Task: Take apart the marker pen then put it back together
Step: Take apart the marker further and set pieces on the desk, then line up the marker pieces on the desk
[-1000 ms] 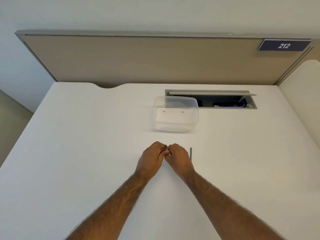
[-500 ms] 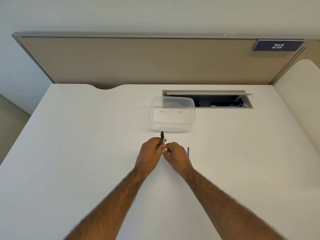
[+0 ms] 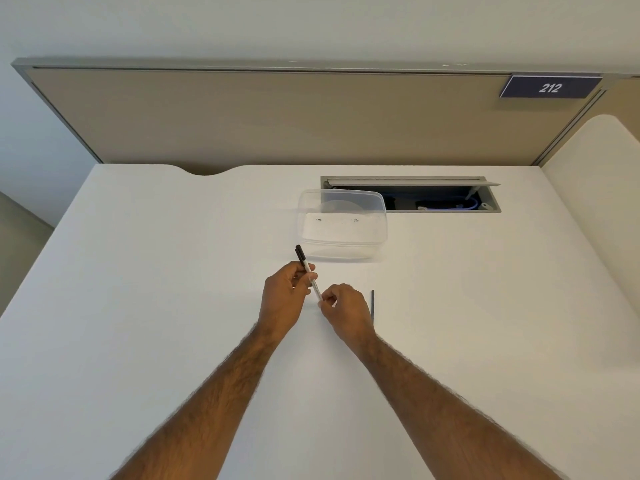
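White worktop point(image 3: 138, 306) is carrying everything, its near edge cut off by the frame. Left of centre, the left hand point(image 3: 282, 299) is pinching the marker pen point(image 3: 308, 271) partway along its pale barrel, the black cap end slanting up toward the far edge. At the lower end, the right hand point(image 3: 346, 311) is closing its fingers point(image 3: 327, 299) around the barrel tip, hiding that end. Just right of it, a thin dark rod point(image 3: 372, 305) is lying on the worktop; what it is stays hard to make out. Beyond, toward the far edge, a clear plastic container point(image 3: 343, 225) is sitting beside an open cable hatch point(image 3: 433, 197).
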